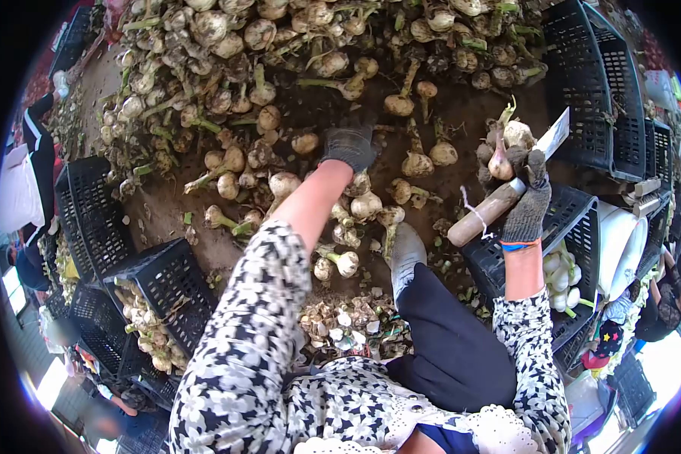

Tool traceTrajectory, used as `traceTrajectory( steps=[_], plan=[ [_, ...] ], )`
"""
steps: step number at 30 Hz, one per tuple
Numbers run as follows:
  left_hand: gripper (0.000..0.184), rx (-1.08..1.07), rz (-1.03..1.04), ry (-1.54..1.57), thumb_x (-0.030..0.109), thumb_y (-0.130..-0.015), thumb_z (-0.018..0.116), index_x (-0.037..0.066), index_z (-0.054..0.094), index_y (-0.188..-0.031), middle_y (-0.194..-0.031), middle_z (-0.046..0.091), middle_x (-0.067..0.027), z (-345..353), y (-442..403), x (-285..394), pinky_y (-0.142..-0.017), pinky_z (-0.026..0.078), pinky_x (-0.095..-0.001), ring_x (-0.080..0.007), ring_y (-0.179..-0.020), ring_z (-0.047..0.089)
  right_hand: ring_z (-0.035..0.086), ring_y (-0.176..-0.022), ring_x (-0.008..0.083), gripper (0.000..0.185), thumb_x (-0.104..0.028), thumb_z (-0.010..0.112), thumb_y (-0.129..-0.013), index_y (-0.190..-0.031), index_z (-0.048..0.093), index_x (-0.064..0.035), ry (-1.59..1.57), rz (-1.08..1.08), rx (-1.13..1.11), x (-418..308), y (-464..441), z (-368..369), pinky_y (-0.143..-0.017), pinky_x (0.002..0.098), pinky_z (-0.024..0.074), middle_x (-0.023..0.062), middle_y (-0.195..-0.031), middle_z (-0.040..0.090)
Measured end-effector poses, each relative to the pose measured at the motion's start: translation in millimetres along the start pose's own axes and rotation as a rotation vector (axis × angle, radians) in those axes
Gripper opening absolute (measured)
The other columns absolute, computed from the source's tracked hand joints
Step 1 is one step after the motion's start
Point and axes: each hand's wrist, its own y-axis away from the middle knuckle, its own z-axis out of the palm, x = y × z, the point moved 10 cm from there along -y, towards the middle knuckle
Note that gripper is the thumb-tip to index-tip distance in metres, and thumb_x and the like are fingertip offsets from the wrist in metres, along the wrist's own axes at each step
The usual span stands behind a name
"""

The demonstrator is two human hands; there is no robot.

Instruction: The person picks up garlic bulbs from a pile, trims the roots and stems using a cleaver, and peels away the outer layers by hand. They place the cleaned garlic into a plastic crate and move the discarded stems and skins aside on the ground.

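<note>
My right hand (528, 198), in a dark work glove, is closed around a knife. Its thick round handle (483, 215) points down-left and its flat metal blade (555, 135) sticks out up-right. Garlic bulbs are bunched at the same fingers: a pinkish bulb (499, 163) with a stem and a paler bulb (517, 134) behind it. My left hand (348, 147), gloved too, reaches down among loose garlic on the ground. Its fingers are blurred and dark, so their grip does not show. Close by lie a single bulb (305, 143) and stemmed bulbs (417, 163).
A large garlic heap (227, 34) spreads across the far side. Black plastic crates stand left (91, 204) and right (583, 83); a near-right crate holds trimmed white garlic (558, 276). Peelings (348, 321) lie by my leg (461, 325). Other people sit at both edges.
</note>
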Motion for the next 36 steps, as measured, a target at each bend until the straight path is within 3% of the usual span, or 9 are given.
traceTrajectory(
  steps=[3, 7, 11, 19, 22, 25, 29, 33, 36],
  plan=[
    [0.062, -0.489, -0.172, 0.122, 0.039, -0.071, 0.052, 0.011, 0.034, -0.123, -0.115, 0.045, -0.018, 49.0, -1.5, -6.9, -0.086, 0.037, -0.0386, -0.0315, -0.104, 0.046, 0.056, -0.07, 0.0172, 0.041, -0.031, 0.055, -0.078, -0.106, 0.05, -0.0018, 0.038, 0.03, 0.165, 6.0, 5.0, -23.4, -0.063, 0.0299, 0.0492, 0.0091, -0.088, 0.057],
    [0.054, -0.248, -0.396, 0.253, 0.035, -0.069, 0.054, 0.008, 0.043, -0.115, -0.11, 0.049, -0.0185, -0.6, 19.5, -44.6, -0.083, 0.039, -0.039, -0.0343, -0.097, 0.049, 0.058, -0.071, 0.0189, 0.04, -0.031, 0.055, -0.078, -0.104, 0.051, -0.0017, 0.0, -0.006, 0.132, 1.4, 3.1, -18.8, -0.063, 0.0307, 0.0498, 0.0093, -0.087, 0.058],
    [0.039, -0.079, -0.287, 0.161, 0.026, -0.067, 0.056, 0.01, 0.05, -0.102, -0.103, 0.049, -0.0171, -29.2, 62.9, -80.9, -0.077, 0.042, -0.0406, -0.0335, -0.091, 0.05, 0.058, -0.068, 0.0198, 0.039, -0.029, 0.054, -0.079, -0.106, 0.048, -0.0019, -0.036, -0.11, 0.047, -44.1, 0.1, -5.1, -0.058, 0.0315, 0.0494, 0.0129, -0.085, 0.058],
    [0.049, -0.242, -0.255, -0.055, 0.033, -0.073, 0.055, 0.009, 0.043, -0.114, -0.112, 0.045, -0.0177, -25.4, 102.2, -81.5, -0.081, 0.04, -0.0407, -0.0331, -0.098, 0.047, 0.053, -0.066, 0.0129, 0.02, -0.02, 0.049, -0.078, -0.089, 0.055, -0.0043, 0.62, -0.628, 0.108, -253.9, -53.7, -84.8, -0.06, 0.0247, 0.0437, 0.0041, -0.076, 0.055],
    [0.043, 0.065, -0.266, 0.044, 0.03, -0.073, 0.055, 0.009, 0.048, -0.11, -0.108, 0.048, -0.0173, -54.3, 98.2, -81.1, -0.08, 0.041, -0.0399, -0.0327, -0.094, 0.05, 0.054, -0.075, 0.0159, 0.031, -0.008, 0.053, -0.071, -0.101, 0.054, -0.0076, 1.022, -0.517, 0.205, -287.4, -63.7, -108.8, -0.068, 0.0272, 0.0447, 0.004, -0.082, 0.056],
    [0.027, 0.351, -0.15, 0.742, 0.01, -0.074, 0.057, 0.006, 0.055, -0.1, -0.096, 0.053, -0.013, -103.6, 105.0, -69.1, -0.077, 0.043, -0.0317, -0.024, -0.088, 0.053, 0.055, -0.08, 0.0221, 0.034, -0.007, 0.053, -0.072, -0.106, 0.05, -0.0075, 0.574, -0.525, 0.239, -254.0, -42.4, -106.3, -0.068, 0.0339, 0.0462, 0.0086, -0.088, 0.057],
    [0.02, 0.467, 0.022, 0.62, 0.002, -0.076, 0.055, 0.001, 0.056, -0.096, -0.095, 0.055, -0.0048, -189.5, 106.7, -23.5, -0.08, 0.039, -0.0259, -0.0138, -0.088, 0.05, 0.056, -0.079, 0.0264, 0.026, -0.015, 0.048, -0.08, -0.104, 0.048, -0.0066, 0.084, -0.287, 0.147, -142.6, -28.9, -73.0, -0.063, 0.0394, 0.0478, 0.0094, -0.088, 0.057],
    [0.019, 0.412, -0.132, 0.828, 0.001, -0.076, 0.055, 0.001, 0.056, -0.095, -0.093, 0.056, -0.0036, -155.7, 110.8, -45.5, -0.079, 0.039, -0.0236, -0.0116, -0.086, 0.05, 0.057, -0.076, 0.0182, 0.03, -0.02, 0.05, -0.079, -0.106, 0.048, -0.0062, 0.013, 0.026, 0.157, 3.6, -5.6, -31.1, -0.065, 0.0319, 0.0477, 0.0088, -0.091, 0.057],
    [0.019, 0.301, -0.37, 1.087, 0.003, -0.076, 0.056, 0.003, 0.057, -0.094, -0.091, 0.057, -0.0025, -106.2, 143.4, -52.4, -0.073, 0.043, -0.0219, -0.0098, -0.082, 0.051, 0.052, -0.067, 0.0123, 0.015, -0.017, 0.05, -0.078, -0.083, 0.061, -0.0083, 0.368, 0.151, 0.284, 64.9, 6.3, -28.3, -0.061, 0.029, 0.0444, 0.0013, -0.076, 0.057]
  ],
)
